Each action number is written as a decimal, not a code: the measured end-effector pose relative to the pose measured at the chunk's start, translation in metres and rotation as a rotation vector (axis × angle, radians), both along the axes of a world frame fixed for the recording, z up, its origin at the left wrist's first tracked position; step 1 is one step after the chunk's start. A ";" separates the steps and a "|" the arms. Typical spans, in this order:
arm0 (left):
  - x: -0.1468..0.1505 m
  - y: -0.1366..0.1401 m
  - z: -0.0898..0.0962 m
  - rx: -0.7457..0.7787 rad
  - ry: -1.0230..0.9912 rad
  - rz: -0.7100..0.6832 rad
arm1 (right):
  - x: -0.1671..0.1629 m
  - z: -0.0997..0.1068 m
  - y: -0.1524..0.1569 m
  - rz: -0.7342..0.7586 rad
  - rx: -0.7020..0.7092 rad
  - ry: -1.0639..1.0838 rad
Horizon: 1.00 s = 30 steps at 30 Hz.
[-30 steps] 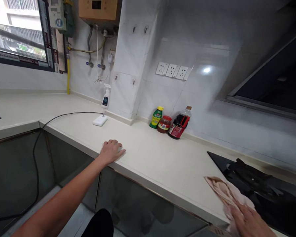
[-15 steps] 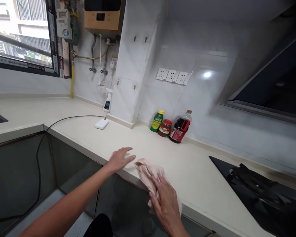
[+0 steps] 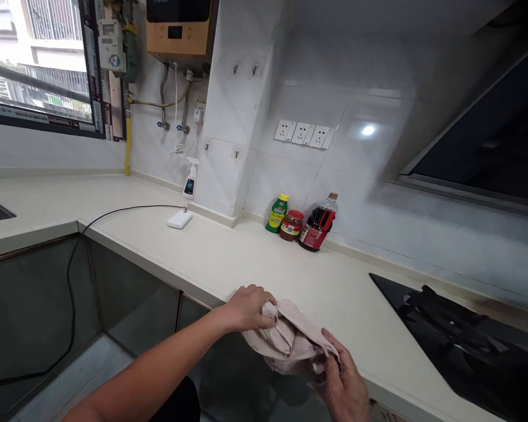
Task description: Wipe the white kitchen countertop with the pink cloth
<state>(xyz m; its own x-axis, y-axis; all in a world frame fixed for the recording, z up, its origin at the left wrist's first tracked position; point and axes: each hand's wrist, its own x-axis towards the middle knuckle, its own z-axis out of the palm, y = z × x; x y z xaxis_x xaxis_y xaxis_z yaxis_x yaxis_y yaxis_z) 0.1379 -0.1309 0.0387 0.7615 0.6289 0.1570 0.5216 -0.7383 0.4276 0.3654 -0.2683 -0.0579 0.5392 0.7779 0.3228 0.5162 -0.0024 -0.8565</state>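
Observation:
A crumpled pale pink cloth [image 3: 290, 337] hangs between my two hands at the front edge of the countertop [image 3: 229, 258]. My left hand [image 3: 250, 308] grips its left end, fingers curled over a bunched fold. At the other end, my right hand [image 3: 343, 375] pinches the cloth between thumb and fingers. Part of the cloth droops below the counter's edge, and its inner folds are partly hidden.
Against the wall stand a green bottle with yellow cap [image 3: 277, 214], a red-lidded jar [image 3: 291, 225] and a large dark sauce bottle [image 3: 317, 225]. A black gas stove [image 3: 449, 334] lies right. Left are a white power bank [image 3: 179, 220] with black cable and a spray bottle [image 3: 190, 179].
My left hand, open and apart from the cloth before, has moved right and taken hold of it. My right hand has shifted right, and the cloth is now stretched between both hands.

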 end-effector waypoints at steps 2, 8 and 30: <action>-0.005 -0.011 -0.002 0.037 0.004 0.010 | 0.000 0.003 -0.005 -0.044 -0.002 0.156; -0.003 -0.029 -0.002 0.098 0.077 0.020 | -0.023 0.032 -0.004 0.068 0.091 0.416; -0.019 -0.067 -0.027 -1.073 -0.779 0.124 | -0.008 0.065 -0.028 0.668 -0.469 -0.204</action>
<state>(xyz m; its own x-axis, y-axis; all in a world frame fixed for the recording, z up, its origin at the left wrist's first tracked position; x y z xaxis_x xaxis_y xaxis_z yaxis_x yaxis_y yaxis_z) 0.1193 -0.1979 0.0122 0.6287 0.7722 -0.0917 -0.0838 0.1845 0.9792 0.3569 -0.2966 0.0070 -0.1166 0.9906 -0.0720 0.6803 0.0268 -0.7324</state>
